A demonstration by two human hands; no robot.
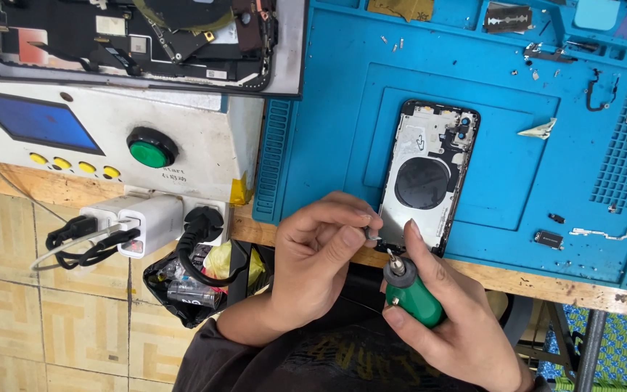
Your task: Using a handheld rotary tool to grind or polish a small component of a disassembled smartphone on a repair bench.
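Blue mat [328, 109], one phone shell [429, 174]; right hand [444, 319] fingers grip one green screwdriver [411, 294], left hand [321, 254] fingers pinch a bit.

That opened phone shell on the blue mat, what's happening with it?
A person sits at a wooden bench with the black, stripped phone housing lying open on a blue silicone work mat. Their right hand grips a green-handled precision screwdriver, tip near the housing's lower edge. The left hand pinches a tiny metal part beside that tip. Small loose parts lie scattered on the mat.
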